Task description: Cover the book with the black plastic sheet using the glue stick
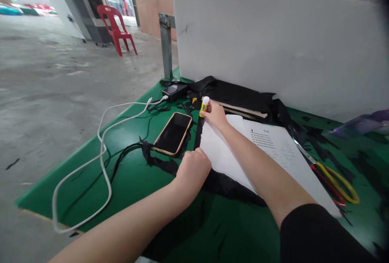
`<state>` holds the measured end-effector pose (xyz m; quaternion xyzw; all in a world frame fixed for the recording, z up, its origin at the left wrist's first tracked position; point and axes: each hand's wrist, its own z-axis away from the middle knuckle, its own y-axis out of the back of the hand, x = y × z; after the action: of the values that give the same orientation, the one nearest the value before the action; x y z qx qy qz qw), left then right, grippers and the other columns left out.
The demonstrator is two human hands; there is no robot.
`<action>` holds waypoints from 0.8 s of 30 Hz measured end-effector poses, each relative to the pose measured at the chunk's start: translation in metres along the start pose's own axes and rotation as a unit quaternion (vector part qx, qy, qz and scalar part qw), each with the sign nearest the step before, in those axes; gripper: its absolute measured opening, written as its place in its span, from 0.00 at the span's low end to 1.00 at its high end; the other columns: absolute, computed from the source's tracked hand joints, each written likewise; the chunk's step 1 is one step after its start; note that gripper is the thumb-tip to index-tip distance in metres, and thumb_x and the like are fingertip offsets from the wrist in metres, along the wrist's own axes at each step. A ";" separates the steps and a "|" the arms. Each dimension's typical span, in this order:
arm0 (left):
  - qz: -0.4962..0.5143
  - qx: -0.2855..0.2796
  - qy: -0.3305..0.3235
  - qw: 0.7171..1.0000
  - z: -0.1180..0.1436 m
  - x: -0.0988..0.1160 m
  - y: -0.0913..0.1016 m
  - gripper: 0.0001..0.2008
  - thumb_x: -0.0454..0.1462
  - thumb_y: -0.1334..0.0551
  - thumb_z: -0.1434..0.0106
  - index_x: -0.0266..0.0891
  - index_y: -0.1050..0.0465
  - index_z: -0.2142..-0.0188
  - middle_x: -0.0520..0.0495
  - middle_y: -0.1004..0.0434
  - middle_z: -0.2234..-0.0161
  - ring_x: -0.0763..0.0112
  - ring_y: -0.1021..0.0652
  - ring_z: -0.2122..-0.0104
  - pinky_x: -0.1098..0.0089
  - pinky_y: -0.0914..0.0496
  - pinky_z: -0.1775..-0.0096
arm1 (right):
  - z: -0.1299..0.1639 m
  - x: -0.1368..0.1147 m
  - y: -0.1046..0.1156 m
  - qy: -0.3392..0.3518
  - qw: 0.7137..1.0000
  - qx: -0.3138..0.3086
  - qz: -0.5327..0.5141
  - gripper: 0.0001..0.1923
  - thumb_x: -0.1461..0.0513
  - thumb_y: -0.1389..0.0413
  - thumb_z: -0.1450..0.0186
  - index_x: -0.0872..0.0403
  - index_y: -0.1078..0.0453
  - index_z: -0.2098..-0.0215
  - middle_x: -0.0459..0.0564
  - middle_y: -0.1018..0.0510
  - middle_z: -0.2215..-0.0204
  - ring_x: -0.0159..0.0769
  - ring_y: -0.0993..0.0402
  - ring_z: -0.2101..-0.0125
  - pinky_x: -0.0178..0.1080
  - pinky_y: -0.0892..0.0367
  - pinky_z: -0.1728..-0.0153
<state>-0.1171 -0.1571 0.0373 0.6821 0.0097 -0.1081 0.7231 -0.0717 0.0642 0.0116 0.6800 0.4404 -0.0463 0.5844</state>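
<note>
Gripping a glue stick (204, 106) upright, right hand (215, 114) sits at the paper's (273, 149) far corner, fingers closed round it; left hand (193, 167), fisted, presses the near edge beside the phone (173, 133).

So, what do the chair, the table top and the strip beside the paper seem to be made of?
Chair: probably moulded plastic, uniformly red with a slight gloss. Table top: smooth green surface, slightly shiny, likely a painted or laminated board; a pale edge shows at its near corner. Black strip: looks like matte cloth or thin paper; I cannot tell which.
</note>
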 end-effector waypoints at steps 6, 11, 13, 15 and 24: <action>0.005 0.007 0.005 1.000 0.001 0.001 -0.001 0.13 0.19 0.50 0.44 0.28 0.28 0.71 0.42 0.31 0.74 0.65 0.25 0.74 0.71 0.38 0.75 | -0.003 -0.001 -0.003 -0.007 0.999 0.030 0.019 0.18 0.61 0.38 0.46 0.53 0.32 0.57 0.49 0.21 0.65 0.40 0.24 0.63 0.41 0.32 0.60; 0.009 0.012 0.006 1.000 0.002 -0.001 -0.001 0.12 0.21 0.49 0.42 0.28 0.28 0.70 0.42 0.31 0.74 0.66 0.24 0.74 0.72 0.38 0.75 | 0.002 -0.015 0.008 0.009 0.999 0.043 0.012 0.15 0.59 0.38 0.45 0.52 0.33 0.61 0.48 0.21 0.66 0.40 0.24 0.64 0.41 0.32 0.61; 0.007 0.013 0.006 1.000 0.002 -0.001 -0.001 0.12 0.21 0.49 0.42 0.28 0.28 0.70 0.42 0.31 0.74 0.66 0.25 0.74 0.72 0.39 0.76 | 0.006 -0.020 0.012 0.038 0.998 0.047 -0.011 0.15 0.58 0.39 0.44 0.53 0.33 0.61 0.48 0.21 0.66 0.38 0.24 0.65 0.39 0.32 0.62; 0.002 0.016 0.006 1.000 0.002 -0.001 -0.001 0.13 0.20 0.49 0.43 0.29 0.28 0.70 0.43 0.32 0.75 0.67 0.25 0.74 0.72 0.40 0.76 | 0.013 -0.021 0.014 0.060 0.998 0.026 -0.012 0.14 0.58 0.38 0.45 0.53 0.33 0.62 0.48 0.21 0.67 0.38 0.23 0.66 0.39 0.32 0.63; -0.005 0.017 -0.003 1.000 0.002 -0.002 0.000 0.13 0.21 0.49 0.43 0.29 0.28 0.69 0.42 0.31 0.75 0.69 0.25 0.75 0.73 0.40 0.76 | 0.036 -0.001 0.026 0.015 1.000 -0.023 0.005 0.14 0.61 0.38 0.47 0.53 0.31 0.63 0.48 0.20 0.68 0.40 0.23 0.66 0.40 0.31 0.63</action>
<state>-0.1196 -0.1588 0.0375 0.6937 0.0095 -0.1143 0.7110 -0.0392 0.0352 0.0205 0.6694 0.4466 -0.0234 0.5932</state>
